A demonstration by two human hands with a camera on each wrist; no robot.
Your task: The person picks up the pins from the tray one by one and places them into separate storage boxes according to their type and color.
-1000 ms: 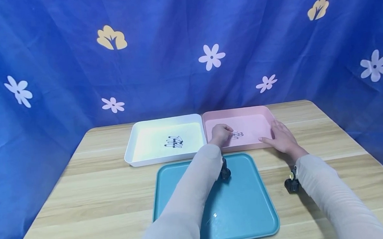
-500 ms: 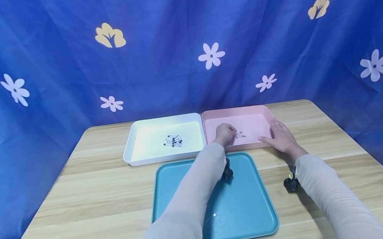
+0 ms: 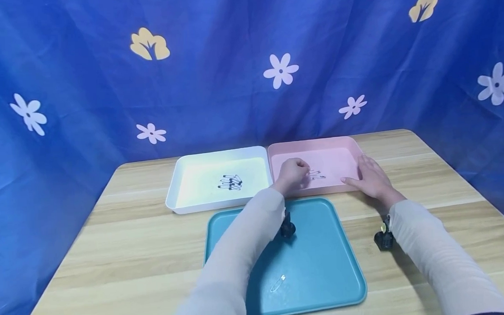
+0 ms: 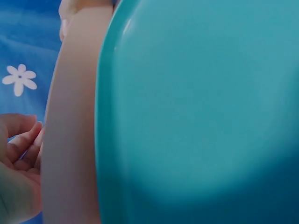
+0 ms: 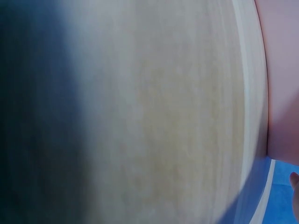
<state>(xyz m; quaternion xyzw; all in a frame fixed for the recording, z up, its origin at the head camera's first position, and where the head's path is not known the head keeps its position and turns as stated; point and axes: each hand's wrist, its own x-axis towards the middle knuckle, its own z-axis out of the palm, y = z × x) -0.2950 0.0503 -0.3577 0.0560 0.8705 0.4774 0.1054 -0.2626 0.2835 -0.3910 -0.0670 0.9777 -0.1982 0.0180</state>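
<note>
My left hand (image 3: pixel 293 172) is over the left part of the pink tray (image 3: pixel 340 188), its fingertips just beside a small cluster of silver safety pins (image 3: pixel 317 174). In the left wrist view this hand (image 4: pixel 21 158) has loosely bent fingers, and no pin shows between them. At the tray's right side my right hand (image 3: pixel 373 178) rests with its fingers straight along the side wall and its thumb at the front rim. A lone silver safety pin (image 3: pixel 278 283) lies on the teal tray (image 3: pixel 314 266).
Left of the pink tray stands a white tray (image 3: pixel 203 206) holding several black safety pins (image 3: pixel 230 182). All three trays are on a wooden table (image 3: pixel 134 254). A blue flowered curtain (image 3: pixel 216 84) hangs behind and at the sides. Each wrist carries a black camera (image 3: pixel 384 240).
My left hand went slightly right into the silver pins, then drew back left. Its forearm moved left, leaving the pin on the teal tray in fuller view. My right hand stayed on the tray.
</note>
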